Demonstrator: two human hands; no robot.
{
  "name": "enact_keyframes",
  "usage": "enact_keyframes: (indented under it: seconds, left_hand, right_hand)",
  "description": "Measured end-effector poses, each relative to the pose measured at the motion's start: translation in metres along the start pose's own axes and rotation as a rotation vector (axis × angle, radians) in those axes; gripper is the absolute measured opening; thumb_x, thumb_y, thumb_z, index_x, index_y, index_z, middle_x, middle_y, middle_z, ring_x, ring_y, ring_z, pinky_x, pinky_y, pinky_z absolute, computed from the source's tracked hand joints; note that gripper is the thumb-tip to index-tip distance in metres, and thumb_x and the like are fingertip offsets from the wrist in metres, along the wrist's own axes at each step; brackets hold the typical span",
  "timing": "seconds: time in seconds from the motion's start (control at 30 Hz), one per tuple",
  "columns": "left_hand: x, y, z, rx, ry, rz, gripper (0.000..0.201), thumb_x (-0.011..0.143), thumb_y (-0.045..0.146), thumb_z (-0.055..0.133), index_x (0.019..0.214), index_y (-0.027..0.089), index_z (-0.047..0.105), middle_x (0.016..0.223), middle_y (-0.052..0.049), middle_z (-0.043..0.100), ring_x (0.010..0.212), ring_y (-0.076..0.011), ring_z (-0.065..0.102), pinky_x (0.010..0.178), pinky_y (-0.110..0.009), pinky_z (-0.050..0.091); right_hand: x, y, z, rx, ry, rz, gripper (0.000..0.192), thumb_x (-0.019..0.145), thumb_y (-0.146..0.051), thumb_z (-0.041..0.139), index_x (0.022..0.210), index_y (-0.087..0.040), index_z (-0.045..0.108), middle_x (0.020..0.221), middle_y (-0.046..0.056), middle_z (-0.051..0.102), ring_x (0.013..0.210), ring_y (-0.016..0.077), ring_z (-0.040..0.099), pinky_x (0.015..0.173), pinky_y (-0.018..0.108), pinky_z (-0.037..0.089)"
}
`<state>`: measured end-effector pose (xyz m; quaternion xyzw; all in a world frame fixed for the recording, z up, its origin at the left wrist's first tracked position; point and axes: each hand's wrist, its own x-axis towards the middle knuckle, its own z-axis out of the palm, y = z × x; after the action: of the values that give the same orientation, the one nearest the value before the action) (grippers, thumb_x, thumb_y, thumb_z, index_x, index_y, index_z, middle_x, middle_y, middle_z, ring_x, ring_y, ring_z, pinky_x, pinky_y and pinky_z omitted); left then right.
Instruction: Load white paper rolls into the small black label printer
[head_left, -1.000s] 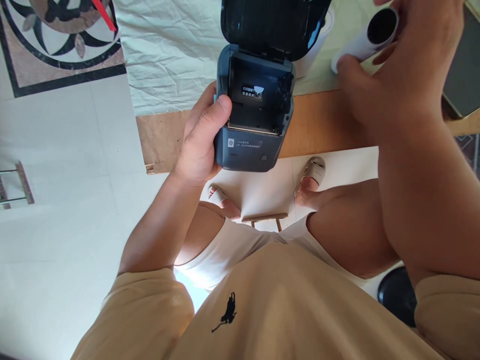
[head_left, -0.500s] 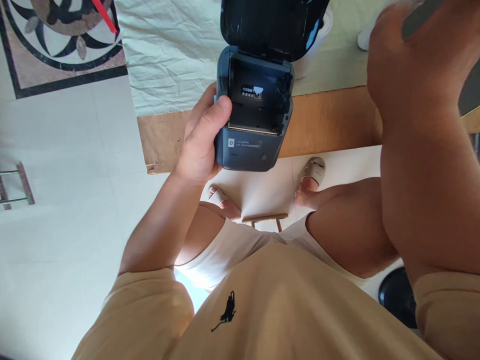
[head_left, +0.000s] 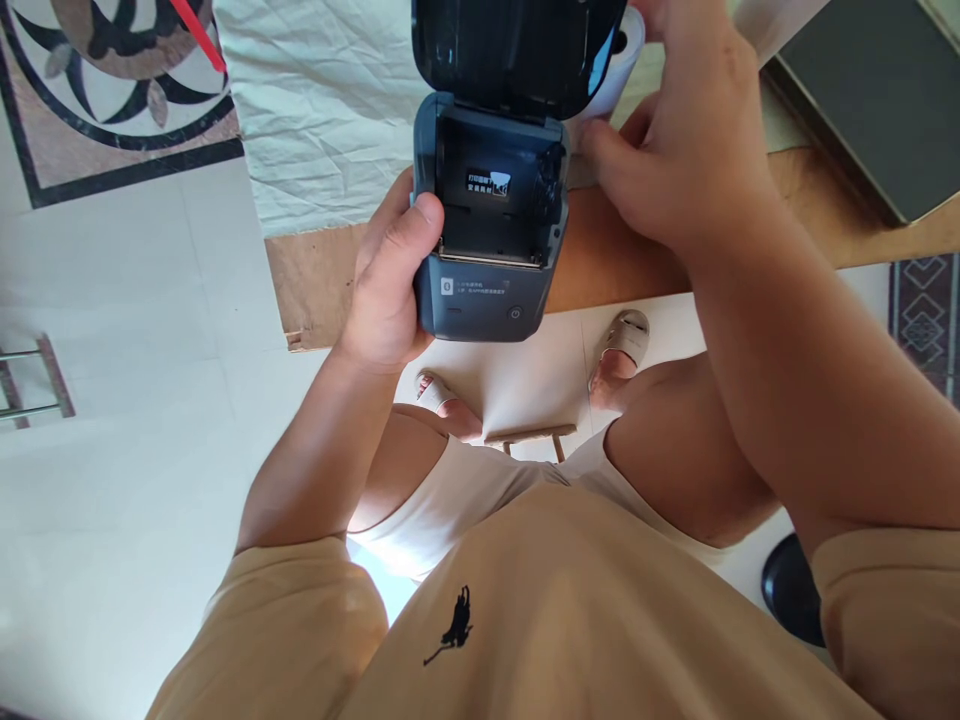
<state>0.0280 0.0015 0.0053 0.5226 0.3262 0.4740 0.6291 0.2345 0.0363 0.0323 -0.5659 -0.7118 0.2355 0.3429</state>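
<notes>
My left hand (head_left: 390, 280) grips a dark blue portable label printer (head_left: 480, 310) by its left side, thumb over the edge. The printer's black lid (head_left: 510, 50) stands open, and its bay (head_left: 487, 220) holds no roll, showing a small printed sticker inside. Just behind the lid's right edge is a white label roll (head_left: 626, 55) with a dark core hole, partly hidden by the lid. My right hand (head_left: 682, 150) is closed around the right side of that roll, its thumb low near the base; some fingertips are out of sight.
A pale green cloth (head_left: 330, 110) covers much of the wooden table (head_left: 322, 290). At the right lies a dark flat tray-like panel (head_left: 870, 100), with a white object (head_left: 776, 30) beside it. Below are a small wooden stool (head_left: 530, 435) and a round black object (head_left: 795, 590).
My right hand has come down and left from the upper right to the label roll. The printer has shifted slightly left in view, still in my left hand.
</notes>
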Motion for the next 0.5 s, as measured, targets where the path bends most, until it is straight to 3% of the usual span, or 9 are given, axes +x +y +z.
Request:
enact_keyframes:
  seconds: [0.1, 0.2, 0.37, 0.5]
  left_hand:
    - [0.000, 0.000, 0.000, -0.036, 0.025, -0.001, 0.027, 0.078, 0.042, 0.035, 0.092, 0.034, 0.058, 0.080, -0.001, 0.068, 0.089, -0.0255, 0.064, 0.062, -0.038, 0.046]
    - [0.000, -0.001, 0.001, -0.053, 0.002, 0.005, 0.028, 0.078, 0.041, 0.034, 0.093, 0.035, 0.057, 0.078, -0.001, 0.068, 0.088, -0.0260, 0.065, 0.064, -0.040, 0.047]
    - [-0.001, 0.000, 0.000, -0.068, 0.024, -0.032, 0.025, 0.076, 0.043, 0.038, 0.090, 0.035, 0.057, 0.071, 0.000, 0.067, 0.089, -0.0263, 0.064, 0.065, -0.040, 0.047]
    - [-0.001, 0.001, 0.001, -0.059, 0.035, -0.072, 0.025, 0.075, 0.043, 0.039, 0.092, 0.034, 0.056, 0.070, 0.000, 0.066, 0.089, -0.0256, 0.064, 0.064, -0.038, 0.048]
  right_hand:
    - [0.006, 0.002, 0.003, -0.176, 0.006, -0.032, 0.046, 0.069, -0.022, 0.049, 0.115, -0.016, 0.043, 0.103, 0.000, 0.054, 0.085, 0.0110, 0.053, 0.093, 0.039, 0.043]
    - [0.004, 0.001, 0.002, -0.274, 0.031, -0.046, 0.041, 0.068, -0.021, 0.047, 0.109, -0.017, 0.047, 0.093, -0.001, 0.053, 0.067, 0.0066, 0.047, 0.076, 0.030, 0.045]
    - [-0.011, -0.005, -0.005, -0.383, 0.030, -0.068, 0.042, 0.059, -0.012, 0.042, 0.099, -0.019, 0.050, 0.080, -0.001, 0.047, 0.064, 0.0058, 0.039, 0.067, 0.023, 0.032]
    - [-0.018, -0.007, -0.005, -0.435, -0.019, -0.041, 0.037, 0.060, -0.018, 0.047, 0.097, -0.018, 0.050, 0.073, 0.000, 0.047, 0.063, 0.0075, 0.040, 0.065, 0.024, 0.032]
